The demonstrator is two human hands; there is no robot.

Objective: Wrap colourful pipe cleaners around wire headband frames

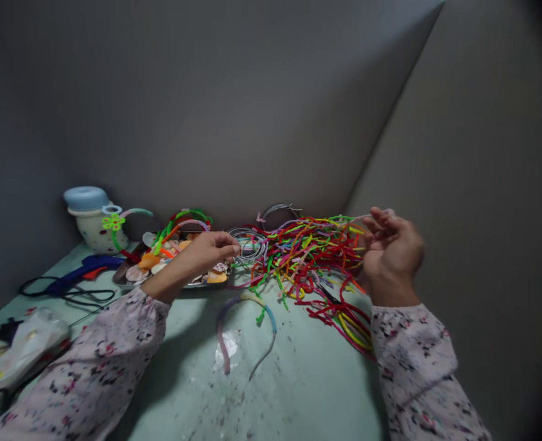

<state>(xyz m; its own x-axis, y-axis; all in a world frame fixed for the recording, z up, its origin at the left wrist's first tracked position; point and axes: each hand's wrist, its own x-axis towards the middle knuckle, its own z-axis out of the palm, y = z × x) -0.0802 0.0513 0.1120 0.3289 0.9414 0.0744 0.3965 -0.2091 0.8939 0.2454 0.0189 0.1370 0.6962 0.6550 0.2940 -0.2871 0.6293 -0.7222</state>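
My left hand (210,250) is over the right end of a metal tray (197,283) of seashells, beside a coil of silver wire (264,248). Its thumb and fingertips are pressed together; what they pinch is too small to make out. At the right edge of a tangled heap of colourful pipe cleaners (314,245), my right hand (387,248) has its fingers curled round the end of a pale pipe cleaner (359,217). Nearer me lies a headband (272,318), partly wrapped in purple, yellow and blue, with a bare grey end.
A cup with a blue lid (87,199) stands at the back left, near a green-flower headband (114,222). A blue tool (84,269) with a black cord, and a plastic bag (36,337), lie at left. Walls rise behind and at right.
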